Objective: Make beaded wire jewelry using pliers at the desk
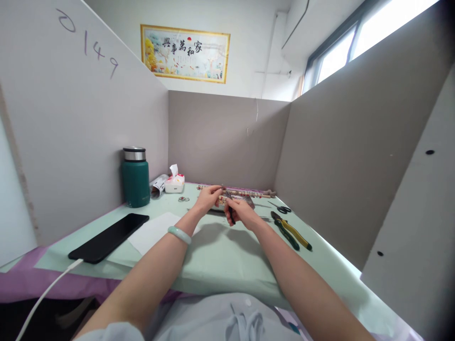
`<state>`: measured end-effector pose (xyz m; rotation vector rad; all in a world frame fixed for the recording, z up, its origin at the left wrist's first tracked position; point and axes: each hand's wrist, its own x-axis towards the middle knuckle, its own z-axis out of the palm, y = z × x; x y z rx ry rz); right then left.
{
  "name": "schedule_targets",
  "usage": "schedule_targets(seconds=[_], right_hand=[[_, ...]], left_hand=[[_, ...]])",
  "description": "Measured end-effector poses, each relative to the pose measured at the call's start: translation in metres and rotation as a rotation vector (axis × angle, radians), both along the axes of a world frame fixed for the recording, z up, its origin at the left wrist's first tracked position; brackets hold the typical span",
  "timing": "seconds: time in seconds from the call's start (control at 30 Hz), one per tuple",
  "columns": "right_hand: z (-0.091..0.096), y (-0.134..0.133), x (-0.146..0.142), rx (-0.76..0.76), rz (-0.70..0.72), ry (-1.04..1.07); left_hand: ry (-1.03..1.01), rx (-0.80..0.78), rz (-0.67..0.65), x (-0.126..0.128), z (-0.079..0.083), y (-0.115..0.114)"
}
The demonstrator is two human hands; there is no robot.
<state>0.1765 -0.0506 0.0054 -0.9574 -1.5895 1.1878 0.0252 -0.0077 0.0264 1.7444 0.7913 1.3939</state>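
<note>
Above the middle of the table, my left hand is closed in a pinch, its fingertips on something too small to make out. My right hand is wrapped round a small pair of dark-handled pliers, whose jaws point up toward the left fingertips. Just behind both hands sits a low tray with small red and gold pieces, partly hidden by the hands. A long rod strung with beads lies across the back.
Green-and-yellow cutting pliers and black scissors lie at the right. Leftward are a black phone on a cable, white paper, a green bottle, a tissue pack and small rings. Grey partitions enclose the table.
</note>
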Motion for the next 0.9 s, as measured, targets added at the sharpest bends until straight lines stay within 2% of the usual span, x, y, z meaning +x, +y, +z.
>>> schedule_targets(seconds=[0.17,0.3,0.4,0.53,0.6,0.77,0.9], right_hand=[[-0.0018,0.0028,-0.0007,0.054,-0.056,-0.042],[-0.0049,0.0070,-0.0015,0.130,-0.167,-0.127],[-0.0063,0.0094,-0.0003,0.240,-0.330,-0.295],[-0.0061,0.0094,0.0030,0.461,-0.609,-0.633],[-0.0057,0.0081,0.0040,0.525,-0.690,-0.751],[-0.0054,0.0050,0.0035,0.579,-0.769,-0.909],[-0.0058,0.0030,0.0024,0.588,-0.797,-0.952]], left_hand=[[0.010,-0.046,-0.032,0.0009,-0.0018,0.0021],[0.020,-0.063,-0.049,0.0009,-0.0005,0.0008],[0.022,-0.050,-0.044,0.0011,0.0000,0.0004],[0.011,-0.066,-0.052,0.0017,0.0013,-0.0014],[0.003,-0.077,-0.060,0.0016,0.0026,-0.0028],[0.001,-0.135,-0.089,0.0008,0.0052,-0.0043],[-0.011,-0.141,-0.125,0.0004,0.0037,-0.0020]])
